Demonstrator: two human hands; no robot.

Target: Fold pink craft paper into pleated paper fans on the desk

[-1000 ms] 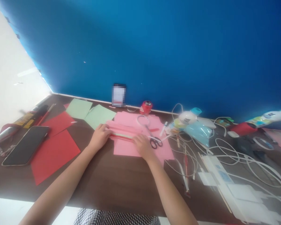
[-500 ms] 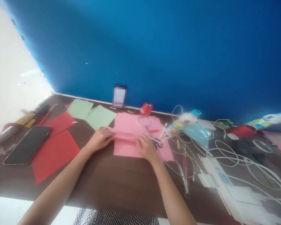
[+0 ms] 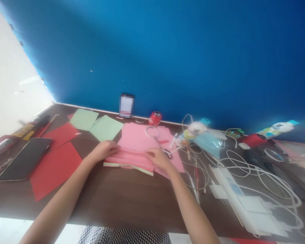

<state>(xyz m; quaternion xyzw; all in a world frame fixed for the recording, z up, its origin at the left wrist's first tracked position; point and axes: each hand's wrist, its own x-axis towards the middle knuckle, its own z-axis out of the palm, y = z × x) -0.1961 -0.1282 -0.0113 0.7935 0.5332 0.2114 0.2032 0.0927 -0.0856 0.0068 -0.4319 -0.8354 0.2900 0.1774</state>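
A pink paper folded into narrow pleats (image 3: pixel 130 158) lies across the near part of some flat pink sheets (image 3: pixel 135 135). Pale strips show along its near edge. My left hand (image 3: pixel 107 149) pinches the folded paper at its left end, fingers closed. At the other end my right hand (image 3: pixel 158 157) grips it between thumb and fingers. Just beyond my right hand rest scissors (image 3: pixel 168 153), partly covered by that hand. A white marker (image 3: pixel 173 140) lies to the right on the pink sheets.
Red sheets (image 3: pixel 58 169), green sheets (image 3: pixel 105 127) and a dark phone (image 3: pixel 25 159) lie left. A red jar (image 3: pixel 155 118) stands by the blue wall (image 3: pixel 167 57). At right are a glue bottle (image 3: pixel 194 130), looped white cables (image 3: pixel 246 173) and a power strip (image 3: pixel 231 189).
The pleated paper has come nearer to me and shows a wider face, with pale strips now visible at its near edge. Both hands keep hold of it. The view has shifted slightly.
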